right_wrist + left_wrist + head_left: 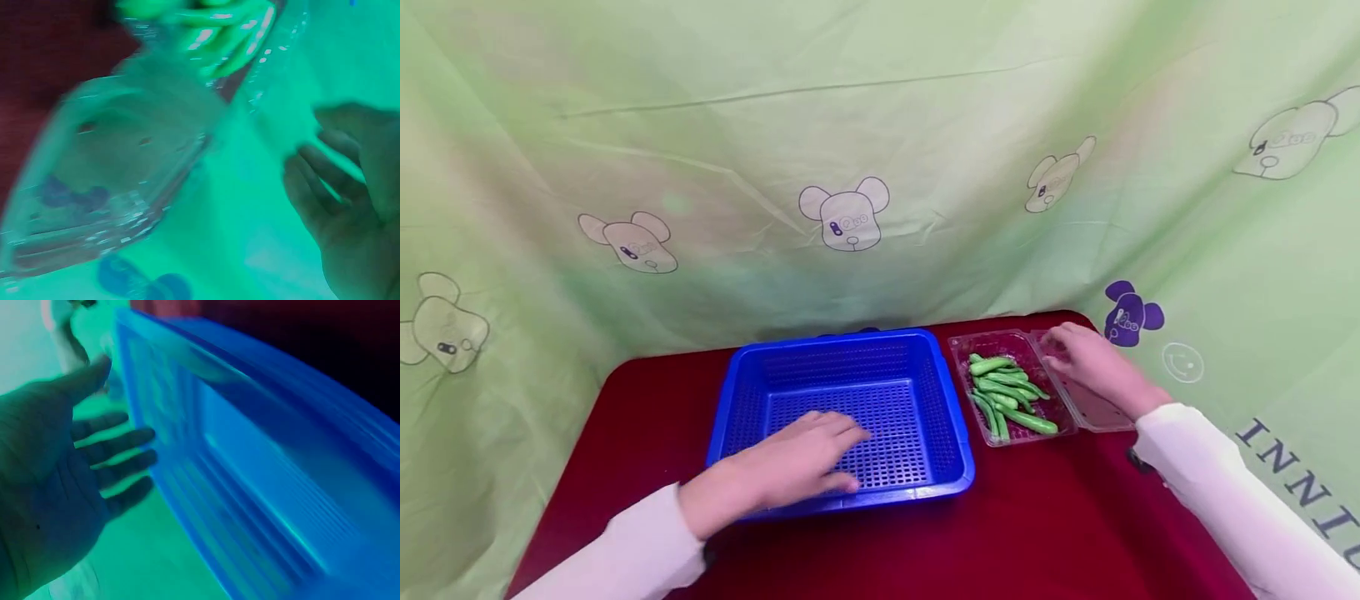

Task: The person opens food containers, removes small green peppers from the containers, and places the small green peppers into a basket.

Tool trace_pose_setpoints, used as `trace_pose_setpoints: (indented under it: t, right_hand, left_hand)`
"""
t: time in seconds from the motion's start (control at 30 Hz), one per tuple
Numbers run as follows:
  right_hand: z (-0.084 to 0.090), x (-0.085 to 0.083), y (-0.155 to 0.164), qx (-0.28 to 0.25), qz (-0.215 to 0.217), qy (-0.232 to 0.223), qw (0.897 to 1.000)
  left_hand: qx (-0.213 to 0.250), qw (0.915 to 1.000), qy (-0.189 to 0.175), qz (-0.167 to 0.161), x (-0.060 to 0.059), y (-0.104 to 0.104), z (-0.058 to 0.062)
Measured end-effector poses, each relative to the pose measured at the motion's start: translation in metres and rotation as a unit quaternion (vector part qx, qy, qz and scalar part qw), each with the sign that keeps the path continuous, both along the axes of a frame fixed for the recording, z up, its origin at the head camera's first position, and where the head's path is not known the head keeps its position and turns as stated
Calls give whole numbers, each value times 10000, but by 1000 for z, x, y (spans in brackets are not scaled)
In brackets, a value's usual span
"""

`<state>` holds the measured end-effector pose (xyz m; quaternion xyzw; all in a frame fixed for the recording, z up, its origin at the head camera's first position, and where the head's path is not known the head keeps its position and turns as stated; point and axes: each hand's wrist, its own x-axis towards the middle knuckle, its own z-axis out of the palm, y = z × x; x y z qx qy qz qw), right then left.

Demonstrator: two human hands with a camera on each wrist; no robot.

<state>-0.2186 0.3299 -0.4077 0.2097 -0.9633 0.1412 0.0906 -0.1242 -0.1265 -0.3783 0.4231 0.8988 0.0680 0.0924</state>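
From my seat at the feed, my left hand (790,471) sits at about seven o'clock on the red table (1037,533), laid over the near rim of the blue basket (850,408). Its fingers are straight and a little spread, palm down, gripping nothing; the left wrist view shows the same flat open palm (56,481) just beside the basket wall (262,487). Whether the fingertips actually press the mesh floor I cannot tell.

The basket holds nothing that I can see. Just beside it, at three o'clock, stands the clear plastic box (981,400) with the green chillies (1007,396) heaped inside, its hinged lid (1093,408) folded out flat to the right.

My right hand (1093,367) hovers over that lid, fingers loosely bent, apparently holding nothing. The blurred right wrist view shows the fingers (312,200) apart from the plastic.

As I judge it, doing this well means steadying the basket with the flat left hand, keeping the lid down so the light box cannot tip, and reaching towards nine o'clock for the chillies.
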Motion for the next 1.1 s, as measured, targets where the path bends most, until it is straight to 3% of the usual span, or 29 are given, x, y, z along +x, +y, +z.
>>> trace_pose_setpoints:
  t: [0.07,0.2,0.3,0.43,0.67,0.8,0.93,1.1]
  right_hand:
    - [0,-12,-12,260,411,-95,9988]
    - [-12,-31,-29,732,839,-180,9936]
    - [-24,-41,-37,1000,1025,-227,9894]
    - [-37,-50,-40,1058,1205,-382,9863]
    - [-48,-57,-45,1097,1470,-273,9827]
    - [-55,-58,-50,1145,1755,32,9778]
    - [-62,-59,-53,1182,1922,374,9735]
    - [-64,-60,-53,1431,1875,544,9703]
  left_hand:
    - [40,9999,98,-96,4,-29,-2]
    - [227,9997,35,87,17,-73,-7]
    - [302,9991,89,295,31,-96,-11]
    - [443,9977,449,264,47,-118,-23]
    - [589,9936,952,175,58,-136,-40]
    - [418,9906,1291,145,61,-138,-41]
    - [350,9915,1242,187,62,-138,-40]
    - [589,9896,1302,166,61,-138,-43]
